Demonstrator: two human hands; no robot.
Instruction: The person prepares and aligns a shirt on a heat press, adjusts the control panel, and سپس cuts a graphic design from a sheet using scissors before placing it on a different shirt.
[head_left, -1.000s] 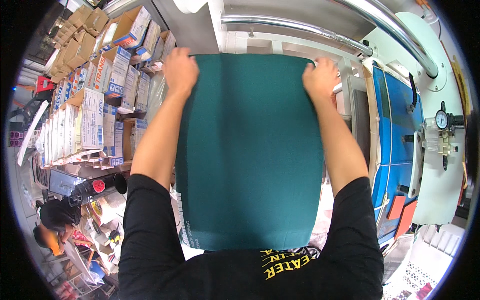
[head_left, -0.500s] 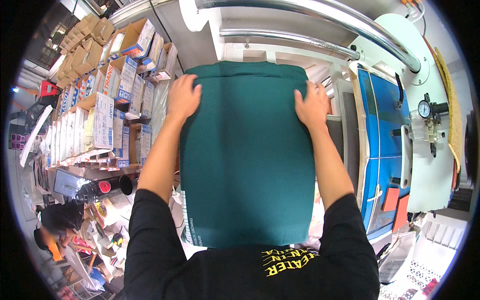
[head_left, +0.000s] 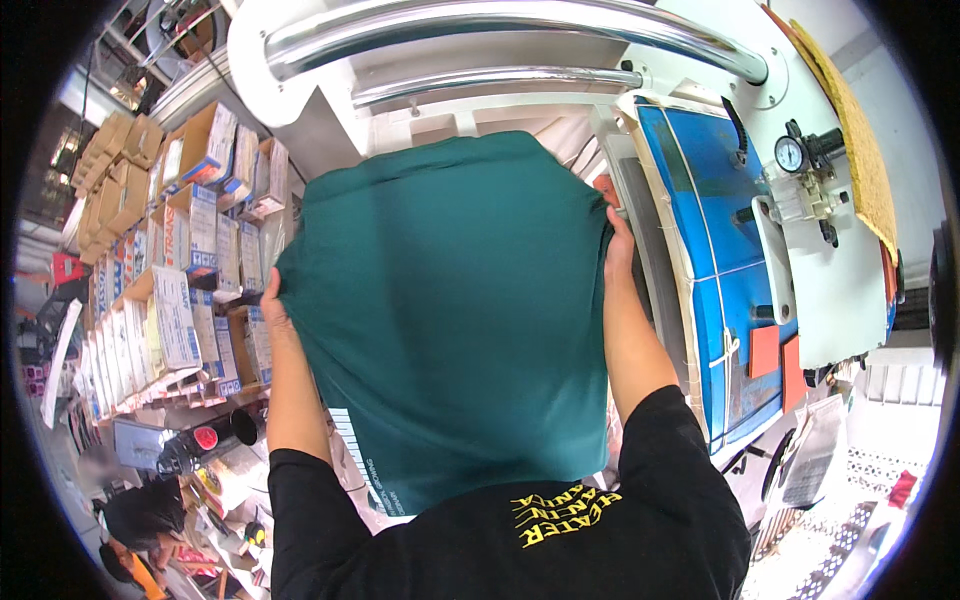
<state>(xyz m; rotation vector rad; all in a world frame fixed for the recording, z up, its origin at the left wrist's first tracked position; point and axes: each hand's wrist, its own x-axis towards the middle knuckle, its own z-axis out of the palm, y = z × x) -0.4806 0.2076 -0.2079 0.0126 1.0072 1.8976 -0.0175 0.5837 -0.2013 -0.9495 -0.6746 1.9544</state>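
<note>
A dark green shirt (head_left: 455,300) lies spread over a flat bed in front of me, with white print near its lower left edge. My left hand (head_left: 274,300) pinches the shirt's left side and pulls the cloth outward into a point. On the opposite side my right hand (head_left: 618,238) grips the right edge, where the fabric bunches; most of its fingers are hidden. Folds run from both grips across the cloth. The shirt's far edge stays over the bed's far end, and the bed itself is covered.
Chrome bars (head_left: 510,35) of a white press frame arch beyond the shirt. To the right stands a blue padded panel (head_left: 735,300) tied with string, beside a pressure gauge (head_left: 790,153). Cardboard boxes (head_left: 180,235) are stacked at left. Another person (head_left: 145,515) is at the lower left.
Both hands have come nearer from the shirt's far corners to its sides and taken hold of the cloth. The shirt is now stretched wider, and the view has turned somewhat.
</note>
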